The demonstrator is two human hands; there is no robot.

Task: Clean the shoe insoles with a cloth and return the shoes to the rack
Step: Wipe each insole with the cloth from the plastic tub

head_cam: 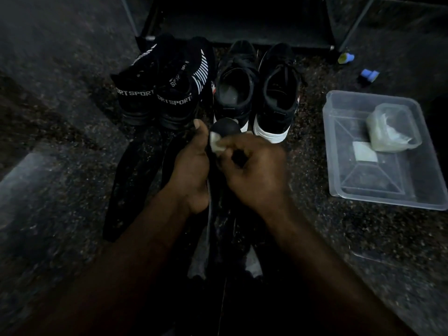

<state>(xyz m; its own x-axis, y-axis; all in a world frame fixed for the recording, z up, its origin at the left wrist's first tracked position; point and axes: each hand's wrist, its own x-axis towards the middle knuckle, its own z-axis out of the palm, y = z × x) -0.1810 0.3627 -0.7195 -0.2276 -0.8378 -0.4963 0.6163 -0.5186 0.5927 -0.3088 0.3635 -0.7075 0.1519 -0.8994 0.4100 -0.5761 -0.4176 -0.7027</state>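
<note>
Frame centre: your left hand is gripping the dark insole; your right hand is pinching a pale cloth against its tip. Probably light and floppy; grip near the tip.

There were four shoes: two SPORT shoes and two white-soled shoes. One held insole showed, and seemingly two more insoles lay on the floor, though it was too dark to be sure. There were also one cloth, one rack, one tub, one container and two blue items.
</note>
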